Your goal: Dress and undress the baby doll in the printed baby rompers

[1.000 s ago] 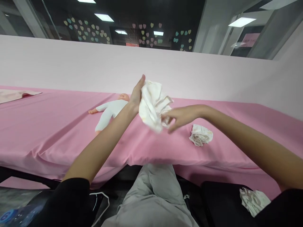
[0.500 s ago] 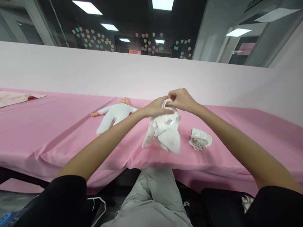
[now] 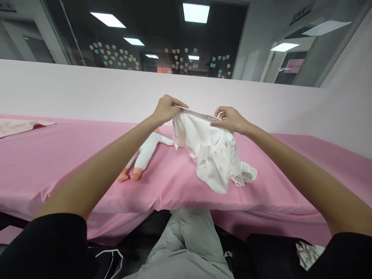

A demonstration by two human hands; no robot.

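A small white baby garment [image 3: 203,143] with a faint pastel print hangs in the air, its upper edge drawn out between both hands. My left hand [image 3: 167,109] pinches that edge at its left end. Toward the right end, my right hand [image 3: 229,119] grips the same edge between thumb and fingers, beside a small printed label. Below the cloth hem, a folded white printed cloth [image 3: 248,172] lies partly hidden on the pink sheet. A baby doll in a white suit [image 3: 148,151] lies to the left, its head mostly covered by my left hand and forearm.
The pink sheet [image 3: 87,155] covers a long table against a white wall [image 3: 116,97]. A pale cloth [image 3: 23,126] lies at the far left. Below right, a crumpled cloth [image 3: 309,254] rests on a black seat [image 3: 270,252]. A window runs above the wall.
My hands have moved apart, the left going left and up. The bunched garment has opened out between them. The doll's legs now show, while my arm covers more of its head.
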